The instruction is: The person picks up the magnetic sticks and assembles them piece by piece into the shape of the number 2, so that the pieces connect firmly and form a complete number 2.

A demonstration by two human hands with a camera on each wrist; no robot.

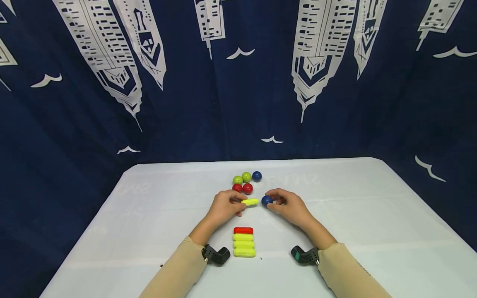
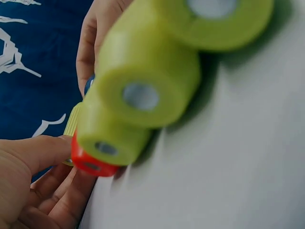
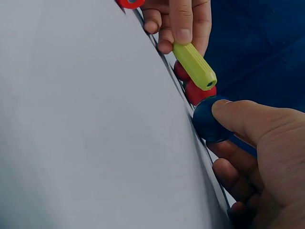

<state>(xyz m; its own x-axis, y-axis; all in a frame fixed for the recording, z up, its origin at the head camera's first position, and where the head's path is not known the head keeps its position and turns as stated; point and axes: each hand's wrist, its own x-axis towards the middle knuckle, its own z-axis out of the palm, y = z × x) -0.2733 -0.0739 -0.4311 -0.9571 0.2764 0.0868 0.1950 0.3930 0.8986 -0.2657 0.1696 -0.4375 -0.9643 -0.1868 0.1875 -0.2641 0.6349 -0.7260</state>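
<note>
Between thumb and fingers, the left hand (image 1: 225, 205) pinches one end of a ribbed yellow stick (image 1: 252, 202), whose free end points right. The right hand (image 1: 292, 207) grips a dark blue ball (image 1: 266, 201) just right of that end. In the right wrist view the stick (image 3: 196, 67) has a hole in its near end, and the blue ball (image 3: 210, 119) lies under the right thumb, a small gap from the stick. The left wrist view shows the left hand (image 2: 40, 176) holding the stick (image 2: 72, 121), partly hidden behind other sticks.
Nearer the body, a red stick (image 1: 243, 230) and several yellow sticks (image 1: 244, 244) lie in a column between the forearms. Beyond the hands sit two red balls (image 1: 247, 188), two green balls (image 1: 246, 177) and another blue ball (image 1: 257, 176) on the white table (image 1: 149, 231).
</note>
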